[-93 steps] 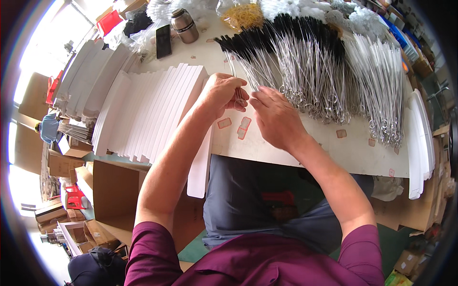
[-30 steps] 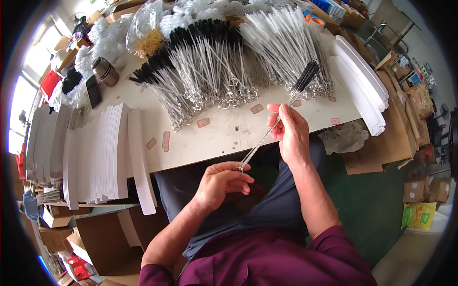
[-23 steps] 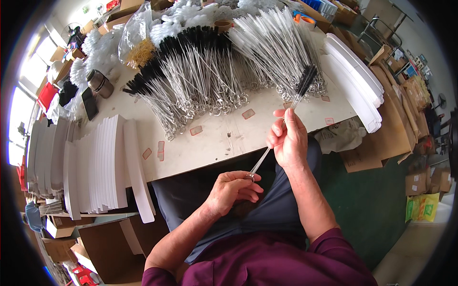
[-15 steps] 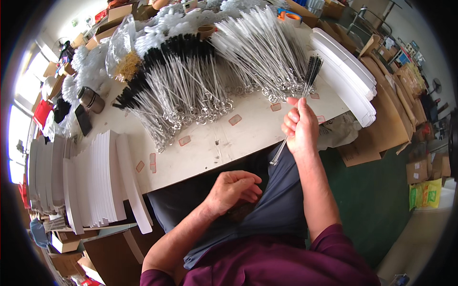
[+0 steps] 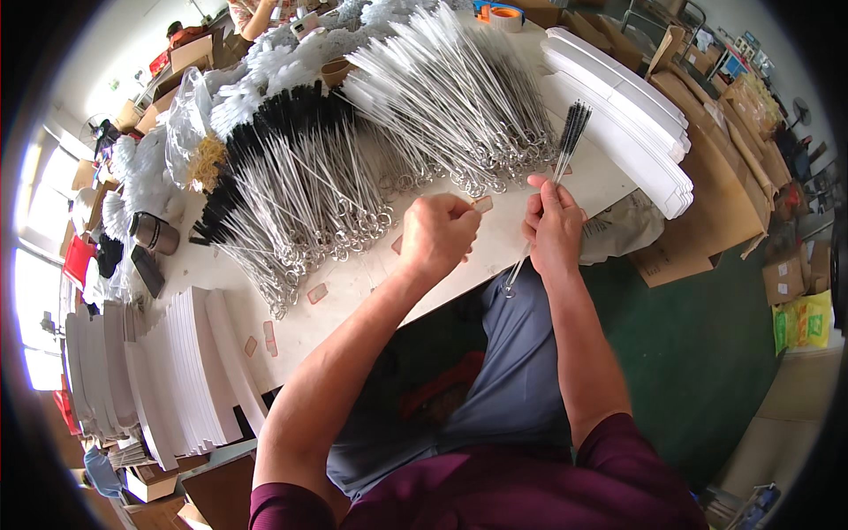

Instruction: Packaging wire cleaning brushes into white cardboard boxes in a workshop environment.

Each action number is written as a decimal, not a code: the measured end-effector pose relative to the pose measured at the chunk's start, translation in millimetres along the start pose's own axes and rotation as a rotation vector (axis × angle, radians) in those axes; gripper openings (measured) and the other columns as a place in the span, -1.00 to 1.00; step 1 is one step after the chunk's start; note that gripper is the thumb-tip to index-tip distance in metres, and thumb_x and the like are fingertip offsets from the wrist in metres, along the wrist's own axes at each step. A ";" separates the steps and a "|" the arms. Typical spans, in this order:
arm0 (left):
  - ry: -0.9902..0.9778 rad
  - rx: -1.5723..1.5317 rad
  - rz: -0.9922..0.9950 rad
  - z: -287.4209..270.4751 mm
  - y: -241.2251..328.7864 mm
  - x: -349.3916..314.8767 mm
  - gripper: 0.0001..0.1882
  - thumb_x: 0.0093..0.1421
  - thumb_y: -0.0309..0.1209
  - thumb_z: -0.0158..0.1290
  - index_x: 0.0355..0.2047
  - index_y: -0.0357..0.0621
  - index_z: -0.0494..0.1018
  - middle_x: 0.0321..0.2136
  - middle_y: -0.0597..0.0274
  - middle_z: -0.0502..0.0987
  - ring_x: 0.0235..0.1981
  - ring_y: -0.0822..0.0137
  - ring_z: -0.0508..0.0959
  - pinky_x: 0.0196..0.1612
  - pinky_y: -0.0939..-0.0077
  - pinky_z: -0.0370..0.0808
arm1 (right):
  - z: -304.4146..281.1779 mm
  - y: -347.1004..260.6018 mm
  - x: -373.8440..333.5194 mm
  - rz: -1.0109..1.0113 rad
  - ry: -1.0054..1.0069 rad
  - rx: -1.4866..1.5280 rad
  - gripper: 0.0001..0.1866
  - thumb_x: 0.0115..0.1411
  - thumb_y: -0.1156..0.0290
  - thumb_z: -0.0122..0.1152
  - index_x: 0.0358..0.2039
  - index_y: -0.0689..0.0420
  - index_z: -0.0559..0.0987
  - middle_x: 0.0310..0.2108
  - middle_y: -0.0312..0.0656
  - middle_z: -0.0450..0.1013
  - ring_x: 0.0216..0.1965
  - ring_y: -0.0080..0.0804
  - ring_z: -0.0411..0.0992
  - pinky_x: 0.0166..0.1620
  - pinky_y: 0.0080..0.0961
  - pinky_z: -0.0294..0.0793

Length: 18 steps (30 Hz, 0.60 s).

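My right hand point(image 5: 555, 228) is closed around a few thin wire-handled brushes point(image 5: 570, 137), held upright past the table's front edge. Their black bristles point up, and the looped ends stick out below my fist. My left hand point(image 5: 439, 234) is over the table front with its fingers curled in; whatever they may hold is hidden. Just beyond it lies a heap of white-bristled brushes point(image 5: 459, 97), ring ends toward me. A heap of black-bristled brushes point(image 5: 309, 190) lies to its left, also with rings facing me.
White folded card strips stand in a stack point(image 5: 181, 371) at the left, and more white card point(image 5: 623, 119) lies at the right. A dark flask point(image 5: 155, 232), a clear bag point(image 5: 187, 124) and a tape roll point(image 5: 506, 18) sit around the brushes. Cardboard point(image 5: 698, 221) leans beyond the right edge.
My left hand has risen from above my lap and reached forward over the table, its fingers curling in. My right hand keeps the brushes nearly in place. The view has shifted slightly.
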<state>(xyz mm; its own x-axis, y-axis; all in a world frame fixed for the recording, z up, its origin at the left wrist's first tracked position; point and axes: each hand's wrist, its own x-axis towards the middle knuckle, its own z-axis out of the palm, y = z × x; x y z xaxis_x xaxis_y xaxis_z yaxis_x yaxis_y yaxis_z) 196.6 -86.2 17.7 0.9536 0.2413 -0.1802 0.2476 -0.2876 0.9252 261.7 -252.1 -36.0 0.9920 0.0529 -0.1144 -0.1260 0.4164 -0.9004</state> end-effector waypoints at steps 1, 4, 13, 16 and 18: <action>0.020 -0.051 -0.024 9.9 3.9 8.3 -0.73 0.21 -0.37 0.21 -0.34 -0.44 0.61 -0.56 0.12 0.63 -0.57 0.40 0.65 -0.52 0.49 0.63 | -1.4 0.6 0.3 0.003 -0.009 0.031 -0.72 0.53 0.24 -0.02 -0.07 0.16 0.56 -0.52 -0.41 0.28 -0.62 -0.71 0.10 -0.60 -0.64 0.06; 0.202 0.171 0.095 38.5 -5.0 31.6 -0.70 0.15 -0.31 0.25 -0.45 -0.39 0.64 -0.62 0.07 0.63 -0.58 0.34 0.66 -0.46 0.42 0.63 | 0.0 1.9 -2.6 -0.002 -0.030 0.080 -0.72 0.54 0.25 -0.05 -0.10 0.17 0.55 -0.54 -0.42 0.29 -0.63 -0.74 0.11 -0.61 -0.66 0.07; 0.392 0.273 0.054 72.2 -16.0 52.6 -0.65 0.13 -0.24 0.25 -0.55 -0.36 0.64 -0.69 -0.01 0.59 -0.68 0.24 0.62 -0.47 0.32 0.59 | -2.6 9.7 -1.3 -0.117 -0.062 -0.061 -0.69 0.54 0.25 -0.04 -0.16 0.20 0.59 -0.64 -0.45 0.26 -0.66 -0.74 0.15 -0.61 -0.65 0.14; 0.415 0.055 0.012 75.8 -22.5 55.4 -0.71 0.18 -0.37 0.19 -0.52 -0.41 0.61 -0.70 0.05 0.58 -0.72 0.33 0.58 -0.58 0.41 0.57 | -1.0 8.9 -1.8 -0.114 -0.070 -0.057 -0.69 0.54 0.25 -0.03 -0.17 0.19 0.59 -0.64 -0.45 0.27 -0.66 -0.74 0.15 -0.61 -0.65 0.14; 0.405 -0.093 -0.001 78.3 -16.7 47.2 -0.79 0.20 -0.47 0.13 -0.46 -0.44 0.58 -0.66 0.07 0.59 -0.69 0.39 0.58 -0.61 0.49 0.57 | -2.9 11.4 0.5 -0.108 -0.066 -0.043 -0.69 0.54 0.25 -0.04 -0.16 0.19 0.59 -0.64 -0.45 0.26 -0.66 -0.74 0.15 -0.61 -0.66 0.14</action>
<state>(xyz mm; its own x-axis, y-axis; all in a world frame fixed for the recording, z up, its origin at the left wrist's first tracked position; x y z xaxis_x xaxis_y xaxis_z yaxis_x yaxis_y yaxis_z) 250.9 -142.6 -32.3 0.8043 0.5919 -0.0527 0.2144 -0.2065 0.9547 260.8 -249.9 -47.6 0.9975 0.0702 0.0113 -0.0166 0.3838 -0.9233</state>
